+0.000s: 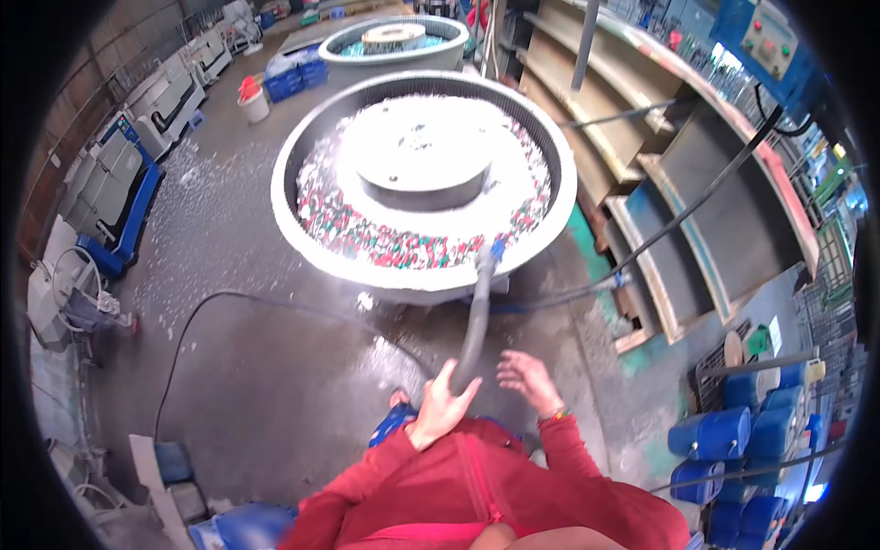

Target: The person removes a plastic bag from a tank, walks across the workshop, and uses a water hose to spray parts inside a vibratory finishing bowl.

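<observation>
A grey hose (478, 316) with a blue end piece (498, 247) reaches over the near rim of a large round tub (289, 197). Its lower part lies between the thumb and fingers of my left hand (442, 411), which grips it loosely. To the right of the hose, my right hand (530, 378) is held apart from it, fingers spread, nothing in them. Many small red, green and white pieces (403, 247) fill the tub's ring-shaped channel, with white glare or foam over much of it. A round raised hub (426, 188) stands in the middle.
Behind is a second round tub (344, 60). Stepped wooden troughs (683, 243) flank the right side, above blue drums (710, 433). A dark cable (188, 344) crosses the wet floor (266, 385). Machines (115, 197) line the left wall. A control box (765, 41) hangs upper right.
</observation>
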Demonstrator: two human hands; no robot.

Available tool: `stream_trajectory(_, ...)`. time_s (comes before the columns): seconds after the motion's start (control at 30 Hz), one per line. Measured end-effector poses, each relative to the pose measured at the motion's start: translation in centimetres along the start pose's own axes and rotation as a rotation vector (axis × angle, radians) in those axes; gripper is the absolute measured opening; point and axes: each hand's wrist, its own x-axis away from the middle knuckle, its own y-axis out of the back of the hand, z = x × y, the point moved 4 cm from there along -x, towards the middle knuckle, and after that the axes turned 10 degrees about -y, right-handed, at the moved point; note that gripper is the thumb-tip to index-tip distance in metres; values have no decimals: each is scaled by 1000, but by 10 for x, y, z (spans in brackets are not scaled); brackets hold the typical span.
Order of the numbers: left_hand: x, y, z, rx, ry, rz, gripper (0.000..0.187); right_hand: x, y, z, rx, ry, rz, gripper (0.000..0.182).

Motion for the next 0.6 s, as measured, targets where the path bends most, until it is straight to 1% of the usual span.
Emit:
stream_trajectory(0.03, 0, 4, -5, 27, 17, -15, 28, -5, -3, 1, 13, -52, -17, 35)
stream_trajectory(0.07, 1, 6, -7, 19, -25, -46, 26, -12, -2, -1, 21, -58, 13, 37)
stream_trajectory(0.13, 4, 10, 1, 38, -77, -105, 24, -13, -18, 15, 44, -60, 9, 42)
stream_trajectory(0.2, 2, 19, 14, 113, 29, -117, 22, -27, -28, 26, 51, 29, 42, 45)
stream_trajectory(0.23, 0, 24, 7, 124, -49, -172, 20, -31, -33, 32, 49, 75, 50, 47)
stream_trajectory(0.33, -7, 32, 28, 149, 58, -162, 19, -41, -57, 51, 187, 162, -4, 49)
stream_trajectory(0.37, -13, 34, 33, 218, 70, -152, 18, -46, -64, 53, 175, 156, -1, 53)
stream_trajectory(0.47, -24, 53, 48, 305, 124, -203, 18, -55, -90, 57, 155, 131, -6, 57)
stream_trajectory(0.57, -35, 85, 61, 323, 137, -222, 16, -70, -122, 62, 216, 248, -74, 61)
stream_trajectory(0.6, -37, 100, 65, 331, 143, -237, 16, -76, -136, 67, 312, 346, -113, 63)
